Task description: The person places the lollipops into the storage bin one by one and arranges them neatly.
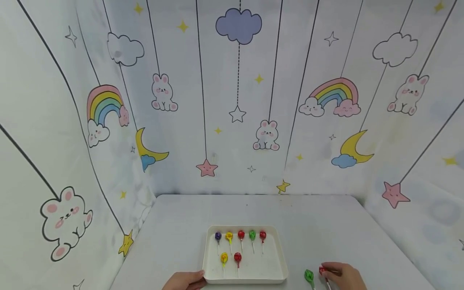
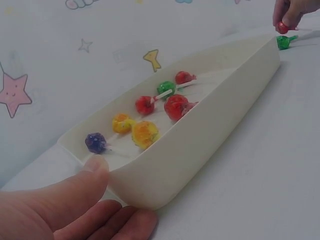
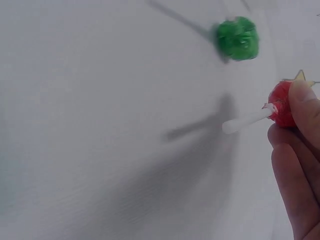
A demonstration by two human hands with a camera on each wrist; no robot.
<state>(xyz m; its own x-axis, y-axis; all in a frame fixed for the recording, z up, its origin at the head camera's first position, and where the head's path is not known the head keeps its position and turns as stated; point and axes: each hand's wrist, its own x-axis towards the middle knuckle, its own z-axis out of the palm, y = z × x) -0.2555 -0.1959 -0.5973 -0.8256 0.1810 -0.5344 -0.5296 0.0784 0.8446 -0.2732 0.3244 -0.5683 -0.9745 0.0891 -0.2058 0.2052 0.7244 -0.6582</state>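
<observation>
My left hand (image 1: 185,279) holds the white tray (image 1: 246,280) at its near left corner, thumb on the rim and fingers against the outer wall (image 2: 165,182). In the tray, the back row has a purple lollipop (image 1: 218,236), a yellow one (image 1: 229,236), a red one (image 1: 241,234), a green one (image 1: 252,234) and another red one (image 1: 262,235). A yellow lollipop (image 1: 224,257) and a red one (image 1: 237,257) lie in front. My right hand (image 1: 344,275) pinches a red lollipop (image 3: 281,105) by its head, its white stick pointing away from the fingers.
A green lollipop (image 1: 309,276) lies on the white table (image 1: 326,225) between the tray and my right hand. White cloth walls (image 1: 239,161) printed with rabbits, stars and rainbows enclose the table at the back and sides.
</observation>
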